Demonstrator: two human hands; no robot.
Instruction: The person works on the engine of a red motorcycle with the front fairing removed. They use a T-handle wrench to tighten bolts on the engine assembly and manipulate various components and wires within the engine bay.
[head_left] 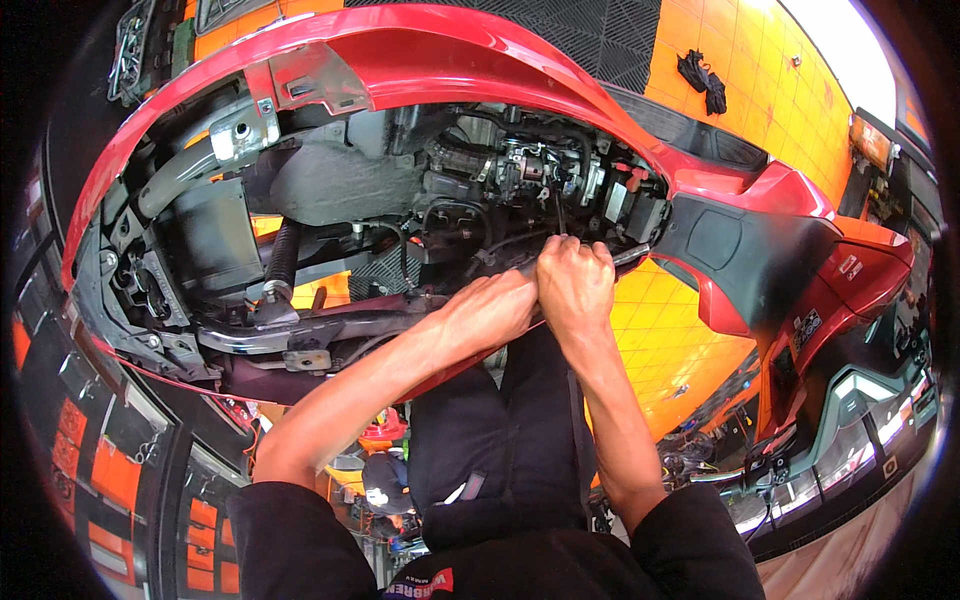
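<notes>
A red scooter body (pixel 480 32) spans the view, its open centre showing black frame tubes (pixel 245 335), hoses and a metal engine component (pixel 530 165). My left hand (pixel 500 300) is closed at the near-side frame rail, just left of my right hand, its fingertips hidden. My right hand (pixel 573 280) is closed next to it, fingers curled down over the same rail area, beneath a thin dark upright part (pixel 561 210); what either hand holds is hidden. A battery-like block (pixel 620 200) with a red terminal cover sits beyond my right hand.
Orange floor tiles (pixel 750 60) and dark mats (pixel 590 45) lie beyond the scooter, with black gloves or cloth (pixel 700 80) on them. A tool tray (pixel 130 55) is at upper left. Handlebar and front panels (pixel 860 280) fill the right. Another person (pixel 388 485) appears low behind me.
</notes>
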